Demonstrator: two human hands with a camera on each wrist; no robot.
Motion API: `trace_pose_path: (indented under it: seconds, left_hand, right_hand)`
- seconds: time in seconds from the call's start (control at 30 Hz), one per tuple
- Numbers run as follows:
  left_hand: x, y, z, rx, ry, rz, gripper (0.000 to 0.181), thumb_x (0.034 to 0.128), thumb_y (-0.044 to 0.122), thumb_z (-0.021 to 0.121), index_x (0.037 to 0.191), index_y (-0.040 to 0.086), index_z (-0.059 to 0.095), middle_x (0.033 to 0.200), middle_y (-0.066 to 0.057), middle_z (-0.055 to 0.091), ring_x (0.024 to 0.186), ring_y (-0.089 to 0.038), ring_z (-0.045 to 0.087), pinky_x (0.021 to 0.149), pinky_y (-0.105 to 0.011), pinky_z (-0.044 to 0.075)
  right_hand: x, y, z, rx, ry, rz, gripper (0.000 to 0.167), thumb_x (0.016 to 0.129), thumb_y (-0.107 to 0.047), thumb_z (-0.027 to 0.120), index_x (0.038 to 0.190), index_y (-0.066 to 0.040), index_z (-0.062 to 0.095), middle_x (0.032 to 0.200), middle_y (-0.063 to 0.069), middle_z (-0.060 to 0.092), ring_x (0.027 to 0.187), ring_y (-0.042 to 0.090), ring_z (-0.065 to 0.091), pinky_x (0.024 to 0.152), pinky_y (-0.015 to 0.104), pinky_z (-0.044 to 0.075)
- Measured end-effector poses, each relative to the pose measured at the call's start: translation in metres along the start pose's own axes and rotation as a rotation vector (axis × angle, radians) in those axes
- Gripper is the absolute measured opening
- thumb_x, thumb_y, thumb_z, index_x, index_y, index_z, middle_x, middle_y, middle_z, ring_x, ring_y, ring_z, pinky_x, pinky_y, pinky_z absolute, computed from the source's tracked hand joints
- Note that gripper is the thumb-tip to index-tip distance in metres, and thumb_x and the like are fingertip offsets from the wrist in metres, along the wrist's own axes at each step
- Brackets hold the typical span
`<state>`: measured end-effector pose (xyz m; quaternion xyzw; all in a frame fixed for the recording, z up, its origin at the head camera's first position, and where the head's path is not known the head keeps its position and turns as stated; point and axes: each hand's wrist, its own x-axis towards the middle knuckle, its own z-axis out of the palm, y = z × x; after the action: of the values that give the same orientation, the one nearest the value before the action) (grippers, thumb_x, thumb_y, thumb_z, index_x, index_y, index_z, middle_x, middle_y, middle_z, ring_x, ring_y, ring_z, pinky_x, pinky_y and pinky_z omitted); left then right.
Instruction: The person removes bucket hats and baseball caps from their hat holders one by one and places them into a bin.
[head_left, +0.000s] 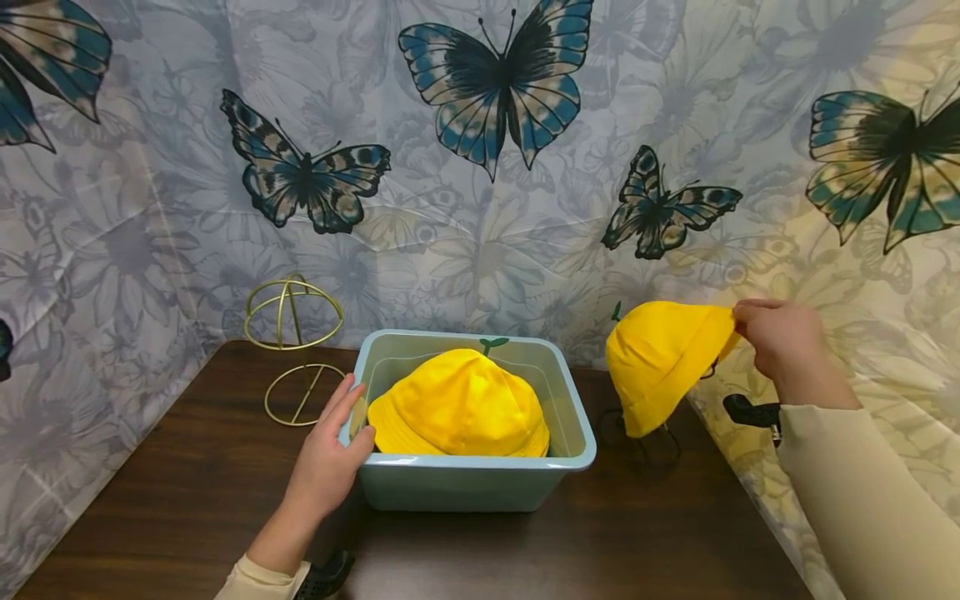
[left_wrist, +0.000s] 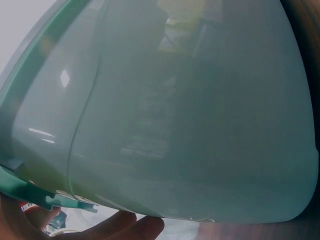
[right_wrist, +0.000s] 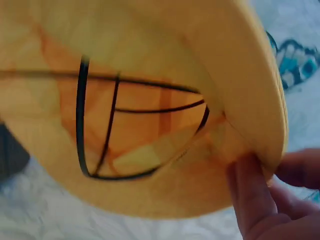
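Observation:
In the head view, my left hand (head_left: pixel 326 454) lies along the left rim of a pale blue-green plastic tub (head_left: pixel 465 487), its fingers fairly straight. The tub's outer wall (left_wrist: pixel 190 125) fills most of the left wrist view, with fingers at the bottom edge. Inside the tub sits a yellow bucket hat (head_left: pixel 461 404) with a green sprout on top. At the right, my right hand (head_left: pixel 787 346) pinches the brim of a second yellow hat (head_left: pixel 660 358), which is tilted. Its hollow surrounds a black wire frame (right_wrist: pixel 81 120) in the right wrist view.
A gold wire hat stand (head_left: pixel 292 312) is behind and left of the tub. The dark wooden table (head_left: pixel 187 492) ends on the right near the second hat. A butterfly-print cloth (head_left: pixel 487 233) hangs behind and along the sides.

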<state>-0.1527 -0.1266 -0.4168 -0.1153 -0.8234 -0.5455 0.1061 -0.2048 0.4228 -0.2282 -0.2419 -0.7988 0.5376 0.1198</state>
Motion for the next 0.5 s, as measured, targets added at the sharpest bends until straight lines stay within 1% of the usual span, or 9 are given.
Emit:
trace_pose_path:
  seconds: [0.07, 0.1, 0.13, 0.2, 0.23, 0.3, 0.37, 0.4, 0.5]
  left_hand:
    - [0.0, 0.001, 0.0, 0.002, 0.003, 0.004, 0.057, 0.096, 0.017, 0.055, 0.15, 0.005, 0.043, 0.163, -0.001, 0.022, 0.145, -0.033, 0.025, 0.105, -0.066, 0.028]
    - [0.001, 0.001, 0.0, 0.002, 0.004, 0.007, 0.057, 0.0958, 0.017, 0.055, 0.15, 0.004, 0.043, 0.163, -0.002, 0.023, 0.145, -0.033, 0.025, 0.105, -0.066, 0.028]
    - [0.001, 0.002, 0.0, 0.003, 0.006, 0.007, 0.057, 0.0958, 0.017, 0.055, 0.15, 0.004, 0.043, 0.163, -0.002, 0.023, 0.145, -0.033, 0.025, 0.105, -0.066, 0.028]
    - [0.001, 0.002, -0.001, 0.002, 0.006, 0.007, 0.057, 0.0957, 0.017, 0.055, 0.15, 0.004, 0.043, 0.163, -0.002, 0.022, 0.145, -0.034, 0.025, 0.105, -0.066, 0.028]
    - [0.001, 0.002, -0.001, 0.003, 0.004, 0.006, 0.057, 0.0957, 0.017, 0.055, 0.15, 0.004, 0.043, 0.163, -0.002, 0.022, 0.145, -0.034, 0.025, 0.105, -0.067, 0.028]
    - [0.001, 0.002, -0.001, 0.002, 0.003, 0.006, 0.057, 0.0958, 0.017, 0.055, 0.15, 0.005, 0.043, 0.163, -0.002, 0.022, 0.145, -0.034, 0.025, 0.105, -0.067, 0.028]
    - [0.001, 0.002, 0.0, 0.001, 0.002, 0.008, 0.057, 0.0959, 0.017, 0.055, 0.15, 0.005, 0.043, 0.163, -0.002, 0.022, 0.145, -0.034, 0.025, 0.105, -0.066, 0.029]
    - [0.001, 0.001, 0.0, 0.0, 0.003, 0.008, 0.057, 0.0959, 0.017, 0.055, 0.15, 0.005, 0.043, 0.163, -0.002, 0.022, 0.145, -0.034, 0.025, 0.105, -0.066, 0.029]
    - [0.0, 0.001, -0.001, 0.001, 0.005, 0.005, 0.057, 0.096, 0.017, 0.055, 0.151, 0.006, 0.043, 0.163, -0.001, 0.022, 0.145, -0.033, 0.025, 0.105, -0.065, 0.03]
  right_hand:
    - [-0.007, 0.001, 0.0, -0.373, -0.052, -0.135, 0.054, 0.103, -0.029, 0.052, 0.142, 0.007, 0.049, 0.129, 0.023, 0.051, 0.085, 0.025, 0.055, 0.06, 0.029, 0.051]
    - [-0.01, 0.0, 0.001, -0.526, -0.069, -0.219, 0.052, 0.103, -0.028, 0.05, 0.138, 0.01, 0.051, 0.129, 0.029, 0.051, 0.085, 0.031, 0.055, 0.06, 0.033, 0.051]
    - [-0.013, -0.001, 0.001, -0.641, -0.089, -0.295, 0.05, 0.102, -0.026, 0.05, 0.133, 0.013, 0.054, 0.126, 0.034, 0.052, 0.087, 0.037, 0.055, 0.061, 0.038, 0.051]
    - [-0.018, -0.003, 0.0, -0.822, -0.132, -0.428, 0.048, 0.1, -0.023, 0.053, 0.126, 0.017, 0.056, 0.121, 0.036, 0.056, 0.087, 0.045, 0.056, 0.065, 0.047, 0.051]
    - [-0.02, -0.004, -0.002, -0.889, -0.154, -0.482, 0.048, 0.099, -0.022, 0.055, 0.124, 0.019, 0.057, 0.12, 0.038, 0.056, 0.096, 0.05, 0.054, 0.071, 0.051, 0.051]
    - [-0.023, -0.005, -0.005, -0.973, -0.2, -0.534, 0.048, 0.097, -0.021, 0.058, 0.122, 0.02, 0.057, 0.118, 0.04, 0.057, 0.096, 0.051, 0.057, 0.075, 0.056, 0.051]
    - [-0.025, -0.003, -0.01, -1.003, -0.264, -0.518, 0.051, 0.096, -0.023, 0.06, 0.123, 0.02, 0.055, 0.121, 0.041, 0.055, 0.094, 0.049, 0.059, 0.076, 0.056, 0.051]
    - [-0.026, -0.002, -0.013, -1.009, -0.289, -0.5, 0.053, 0.097, -0.024, 0.061, 0.125, 0.02, 0.054, 0.124, 0.042, 0.052, 0.096, 0.051, 0.058, 0.076, 0.056, 0.051]
    - [-0.029, 0.003, -0.019, -1.022, -0.332, -0.485, 0.054, 0.095, -0.024, 0.063, 0.124, 0.02, 0.053, 0.124, 0.043, 0.051, 0.097, 0.052, 0.058, 0.075, 0.057, 0.052]
